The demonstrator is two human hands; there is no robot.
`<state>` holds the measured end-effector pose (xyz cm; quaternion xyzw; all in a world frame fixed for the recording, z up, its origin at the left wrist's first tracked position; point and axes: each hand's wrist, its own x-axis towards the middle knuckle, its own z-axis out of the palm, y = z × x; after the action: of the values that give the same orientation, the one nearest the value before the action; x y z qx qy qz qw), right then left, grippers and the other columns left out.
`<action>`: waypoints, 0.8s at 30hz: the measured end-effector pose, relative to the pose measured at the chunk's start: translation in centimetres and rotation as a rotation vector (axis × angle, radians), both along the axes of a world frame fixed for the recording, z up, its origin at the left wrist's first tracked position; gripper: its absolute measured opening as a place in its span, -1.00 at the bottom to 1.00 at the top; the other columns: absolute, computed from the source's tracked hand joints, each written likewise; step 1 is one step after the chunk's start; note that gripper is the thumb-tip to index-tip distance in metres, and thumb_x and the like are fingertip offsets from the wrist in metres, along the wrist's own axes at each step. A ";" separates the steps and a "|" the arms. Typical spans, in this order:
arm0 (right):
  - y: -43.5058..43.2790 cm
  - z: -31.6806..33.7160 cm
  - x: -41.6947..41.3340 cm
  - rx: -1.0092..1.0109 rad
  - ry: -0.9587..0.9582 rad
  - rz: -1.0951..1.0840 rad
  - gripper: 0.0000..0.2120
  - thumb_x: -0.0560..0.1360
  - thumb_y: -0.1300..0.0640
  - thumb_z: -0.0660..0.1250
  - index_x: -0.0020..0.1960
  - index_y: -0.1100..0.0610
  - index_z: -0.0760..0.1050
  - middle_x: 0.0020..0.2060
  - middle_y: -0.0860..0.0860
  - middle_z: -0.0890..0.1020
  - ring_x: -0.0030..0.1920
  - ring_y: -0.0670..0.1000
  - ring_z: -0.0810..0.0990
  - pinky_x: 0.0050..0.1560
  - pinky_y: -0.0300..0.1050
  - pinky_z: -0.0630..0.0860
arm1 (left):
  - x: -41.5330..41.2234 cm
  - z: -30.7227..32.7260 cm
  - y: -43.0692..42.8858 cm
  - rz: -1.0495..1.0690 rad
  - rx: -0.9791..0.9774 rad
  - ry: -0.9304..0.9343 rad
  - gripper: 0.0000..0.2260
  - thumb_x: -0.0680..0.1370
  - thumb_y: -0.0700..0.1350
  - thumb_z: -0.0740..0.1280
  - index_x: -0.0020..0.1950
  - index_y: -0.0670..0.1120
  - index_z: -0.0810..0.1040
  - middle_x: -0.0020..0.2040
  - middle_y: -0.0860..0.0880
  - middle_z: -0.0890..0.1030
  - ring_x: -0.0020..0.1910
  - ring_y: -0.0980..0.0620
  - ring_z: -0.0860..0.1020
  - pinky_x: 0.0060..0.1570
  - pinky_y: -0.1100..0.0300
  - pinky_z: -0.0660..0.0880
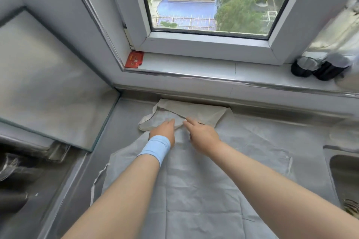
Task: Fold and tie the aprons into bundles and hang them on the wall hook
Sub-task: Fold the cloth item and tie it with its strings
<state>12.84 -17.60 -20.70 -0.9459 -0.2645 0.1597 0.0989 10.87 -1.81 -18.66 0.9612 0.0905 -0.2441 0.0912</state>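
A pale grey apron (194, 184) lies spread flat on the counter (124, 122) under the window. Its top bib part (194, 109) is folded toward me, and the neck loop (147, 120) lies at the left. My left hand (163, 129), with a light blue band on the wrist, rests palm down on the fold. My right hand (202, 134) lies beside it, fingers stretched onto the folded edge. Whether either hand pinches the cloth is hidden by the hands. A thin waist tie (97, 182) trails off the apron's left side. No wall hook is in view.
A windowsill (194, 66) runs behind the counter, with a red card (134, 59) at its left and two dark jars (320, 68) at its right. A glass panel (58, 83) lies to the left, a sink (345, 176) at the right edge.
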 end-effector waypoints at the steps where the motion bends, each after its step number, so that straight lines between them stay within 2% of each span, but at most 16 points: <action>1: 0.5 -0.4 0.2 -0.028 0.005 0.028 -0.41 0.55 0.26 0.18 0.56 0.06 0.16 0.58 0.00 0.14 0.21 0.21 0.56 0.03 0.07 0.56 | 0.2 -0.2 0.2 -0.003 0.026 -0.019 -0.59 0.56 -0.18 0.18 0.41 0.03 0.34 0.38 -0.02 0.43 0.27 -0.10 0.49 0.19 0.01 0.47; 2: 0.9 -0.8 0.3 -0.049 -0.003 0.042 -0.39 0.54 0.26 0.20 0.56 0.06 0.16 0.58 0.02 0.13 0.19 0.22 0.57 0.00 0.06 0.55 | 0.3 -0.3 0.3 -0.007 0.051 -0.047 -0.68 0.56 -0.15 0.19 0.31 0.04 0.44 0.28 -0.03 0.52 0.21 -0.10 0.52 0.14 0.06 0.48; 4: 1.4 -1.2 0.5 -0.013 -0.076 0.038 -0.43 0.51 0.28 0.25 0.50 0.10 0.26 0.50 0.15 0.28 0.08 0.28 0.59 -0.07 0.08 0.53 | 0.1 -0.2 0.6 -0.001 0.057 -0.111 -0.79 0.57 -0.04 0.19 0.15 0.06 0.55 0.14 -0.02 0.61 0.12 -0.09 0.56 0.05 0.14 0.45; 6: 1.7 -1.0 0.6 0.069 -0.182 0.010 -0.43 0.39 0.34 0.35 0.39 0.16 0.43 0.22 0.25 0.49 -0.10 0.31 0.60 -0.20 0.07 0.51 | -0.2 0.4 0.8 0.029 -0.011 -0.163 -0.79 0.56 0.04 0.19 0.07 0.06 0.57 0.05 -0.01 0.64 0.06 -0.10 0.57 -0.01 0.15 0.43; 8: 1.5 -0.8 1.0 0.060 -0.324 -0.059 -0.39 0.24 0.36 0.43 0.29 0.17 0.51 -0.03 0.19 0.53 -0.22 0.24 0.55 -0.32 0.00 0.44 | -0.6 1.5 0.9 0.097 -0.142 -0.186 -0.81 0.55 0.08 0.21 -0.03 0.04 0.56 -0.10 0.01 0.64 -0.05 -0.10 0.56 -0.10 0.15 0.42; 10: 1.2 0.0 1.2 -0.008 -0.411 -0.101 -0.39 0.16 0.36 0.45 0.22 0.16 0.55 -0.12 0.15 0.51 -0.24 0.19 0.50 -0.32 -0.03 0.39 | -1.0 3.2 0.8 0.239 -0.354 -0.187 -0.86 0.50 0.03 0.23 -0.17 0.01 0.52 -0.29 0.03 0.57 -0.22 -0.06 0.50 -0.25 0.18 0.37; 12: 0.5 1.0 1.0 -0.118 -0.415 -0.124 -0.52 0.16 0.32 0.45 0.08 0.10 0.58 -0.10 0.11 0.51 -0.17 0.17 0.49 -0.23 -0.02 0.38 | -1.5 5.4 0.2 0.353 -0.599 -0.149 -0.87 0.43 -0.02 0.22 -0.26 -0.02 0.49 -0.34 -0.03 0.57 -0.36 0.00 0.46 -0.33 0.18 0.30; 14: -0.2 2.2 0.3 -0.194 -0.358 -0.137 -0.64 0.27 0.26 0.40 0.05 0.04 0.59 0.03 0.10 0.53 -0.01 0.17 0.49 -0.06 0.02 0.37 | -2.5 7.6 -0.5 0.424 -0.786 -0.029 -0.90 0.46 -0.12 0.23 -0.22 -0.09 0.49 -0.35 -0.13 0.54 -0.51 0.07 0.46 -0.39 0.20 0.28; 16: -0.9 2.8 -0.7 -0.201 -0.304 -0.116 -0.69 0.41 0.22 0.31 0.10 0.00 0.60 0.18 0.09 0.52 0.16 0.18 0.45 0.13 0.08 0.33 | -4.0 9.3 -1.0 0.483 -0.978 0.152 -0.94 0.53 -0.22 0.24 -0.12 -0.14 0.48 -0.38 -0.11 0.41 -0.56 0.02 0.45 -0.42 0.23 0.42; 18: -1.6 3.3 -1.9 -0.188 -0.262 -0.096 -0.73 0.50 0.18 0.24 0.11 0.00 0.62 0.27 0.08 0.51 0.28 0.17 0.41 0.27 0.10 0.25 | -5.9 10.5 -1.3 0.466 -1.162 0.370 -0.93 0.58 -0.23 0.23 -0.10 -0.12 0.45 -0.39 -0.05 0.31 -0.53 0.01 0.34 -0.33 0.09 0.57; 20: -2.5 4.3 -3.5 -0.113 -0.233 -0.053 -0.76 0.50 0.14 0.27 0.13 0.01 0.59 0.37 0.09 0.45 0.39 0.15 0.34 0.37 0.09 0.19 | -7.7 11.2 -1.8 0.358 -1.213 0.519 -0.89 0.60 -0.20 0.22 -0.12 -0.09 0.43 -0.39 -0.02 0.29 -0.48 0.04 0.29 -0.30 0.09 0.57; 22: -3.4 5.2 -5.4 -0.027 -0.159 0.033 -0.66 0.44 0.10 0.37 0.21 0.00 0.51 0.46 0.07 0.35 0.47 0.11 0.27 0.42 0.05 0.17 | -9.3 11.4 -2.7 0.282 -1.199 0.550 -0.87 0.60 -0.18 0.24 -0.16 -0.07 0.42 -0.37 -0.02 0.31 -0.46 0.04 0.32 -0.35 0.18 0.47; 24: -4.0 6.4 -7.5 -0.060 -0.098 0.164 -0.71 0.44 0.03 0.37 0.17 -0.03 0.54 0.38 0.00 0.46 0.39 0.05 0.39 0.42 -0.01 0.18 | -10.6 11.1 -3.6 0.222 -1.143 0.564 -0.90 0.55 -0.15 0.29 -0.16 -0.06 0.45 -0.35 -0.04 0.37 -0.45 0.02 0.39 -0.34 0.19 0.38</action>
<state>5.31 -21.61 -14.31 -0.9304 -0.3406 0.1284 0.0443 0.26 -5.41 -7.52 0.6450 0.0654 -0.4860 0.5861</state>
